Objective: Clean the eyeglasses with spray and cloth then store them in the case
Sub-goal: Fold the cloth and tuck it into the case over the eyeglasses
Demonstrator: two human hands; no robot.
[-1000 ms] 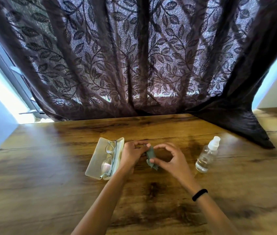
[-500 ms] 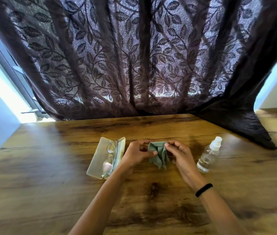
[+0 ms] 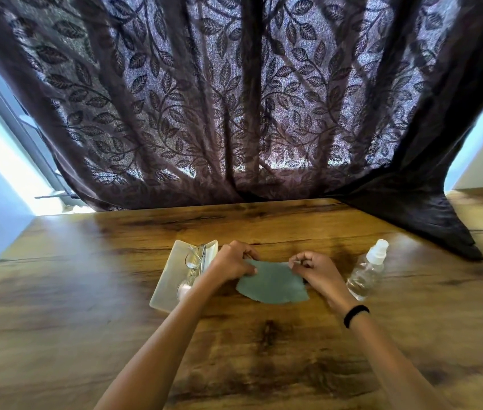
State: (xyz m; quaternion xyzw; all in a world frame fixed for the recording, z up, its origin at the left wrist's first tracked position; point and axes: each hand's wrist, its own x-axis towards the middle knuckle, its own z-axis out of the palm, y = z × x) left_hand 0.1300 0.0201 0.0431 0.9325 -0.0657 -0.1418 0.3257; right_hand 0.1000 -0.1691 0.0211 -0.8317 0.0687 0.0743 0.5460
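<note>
Two hands spread a grey-green cloth (image 3: 271, 284) flat above a wooden table (image 3: 57, 321).

Bunched a moment ago, it now hangs open, left hand (image 3: 230, 264) and right hand (image 3: 315, 269) pinching its top corners. Eyeglasses (image 3: 194, 266) rest in the open case (image 3: 172, 276) toward the far edge; spray bottle (image 3: 366, 275) untouched, so cleaning hasn't begun.

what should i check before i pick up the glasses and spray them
1. Cloth spread out: ok, held flat by its top corners above the wooden table.
2. Left hand free: not ok, pinching the cloth's left corner.
3. Right hand free: not ok, pinching the right corner.
4. Eyeglasses within reach: ok, lying in the open case beside the left hand.
5. Spray bottle ready: ok, upright right of the right hand, holding clear liquid.
6. Lenses dirty: cannot tell, too small to see.
</note>
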